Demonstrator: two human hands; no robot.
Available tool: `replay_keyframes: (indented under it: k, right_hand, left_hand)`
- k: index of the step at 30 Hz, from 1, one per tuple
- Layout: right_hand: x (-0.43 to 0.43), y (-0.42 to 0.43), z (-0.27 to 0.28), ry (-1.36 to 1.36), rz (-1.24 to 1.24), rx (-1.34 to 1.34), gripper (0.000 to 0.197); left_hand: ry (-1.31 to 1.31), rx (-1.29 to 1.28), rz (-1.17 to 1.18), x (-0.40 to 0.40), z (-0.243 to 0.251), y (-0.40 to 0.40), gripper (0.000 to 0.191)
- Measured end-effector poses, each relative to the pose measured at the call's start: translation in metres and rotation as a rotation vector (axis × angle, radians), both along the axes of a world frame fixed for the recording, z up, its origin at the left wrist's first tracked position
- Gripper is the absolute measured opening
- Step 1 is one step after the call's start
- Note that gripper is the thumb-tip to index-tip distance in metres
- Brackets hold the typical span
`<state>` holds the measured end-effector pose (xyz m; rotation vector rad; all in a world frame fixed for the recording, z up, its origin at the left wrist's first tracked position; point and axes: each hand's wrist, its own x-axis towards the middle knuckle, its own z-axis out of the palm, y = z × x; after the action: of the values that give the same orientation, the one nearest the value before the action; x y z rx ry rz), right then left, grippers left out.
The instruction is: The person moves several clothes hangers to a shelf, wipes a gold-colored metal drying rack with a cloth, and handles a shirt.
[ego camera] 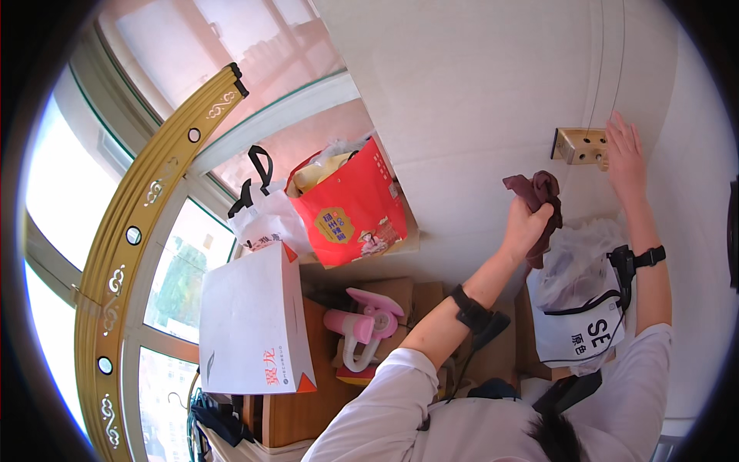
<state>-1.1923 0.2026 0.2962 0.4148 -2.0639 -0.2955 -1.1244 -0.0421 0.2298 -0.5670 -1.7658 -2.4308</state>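
Note:
My left hand (526, 226) is closed around a bunched dark maroon cloth (545, 193), held in front of the white wall. Part of the cloth hangs below my fist. My right hand (624, 153) is raised with its fingers stretched out, at the right end of a brass-coloured wall-mounted box (579, 145). A small knob on the box shows beside my palm; whether the hand touches it or the wall I cannot tell. Two thin cables (615, 75) run up the wall from the box, which has several dark holes in its face.
A gold drying-rack rail (118, 231) curves along the windows at left. A red paper bag (352, 208), a white bag (271, 216) and a white box (248, 323) stand nearby. A pink appliance (364, 326) sits lower down. A stuffed white bag (577, 315) lies below my hands.

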Motion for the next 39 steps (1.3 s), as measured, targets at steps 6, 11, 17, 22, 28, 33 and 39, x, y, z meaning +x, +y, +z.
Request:
replay_keyframes:
  k: [6,11,17,22,28,33,39]
  right_hand:
    - [-0.021,0.056,-0.071,0.083,-0.064,-0.361,0.032]
    - [-0.017,-0.013,-0.154,-0.252,0.106,-1.120,0.036]
    - [-0.007,-0.084,-0.109,-0.496,0.905,-2.336,0.041]
    - [-0.010,-0.064,-0.087,-0.703,1.313,-2.518,0.042]
    - [0.007,-0.045,-0.018,-0.738,1.782,-2.722,0.052]
    - [0.004,-0.011,0.007,-0.551,2.254,-2.955,0.060]
    - [0.006,-0.080,-0.001,-0.719,1.201,-1.975,0.051]
  left_hand:
    - [-0.027,-0.041,0.006,0.007,-0.007,-0.003,0.024]
    - [-0.096,-0.001,0.011,0.008,-0.023,-0.018,0.023]
    - [-0.002,-0.037,0.130,0.008,-0.029,-0.051,0.026]
    - [0.143,-0.352,0.489,0.018,-0.005,-0.121,0.033]
    - [0.087,-0.472,0.480,0.020,-0.020,-0.146,0.034]
    - [0.020,-0.389,0.331,0.025,-0.024,-0.137,0.034]
    - [0.104,-0.433,0.366,0.030,-0.030,-0.134,0.033]
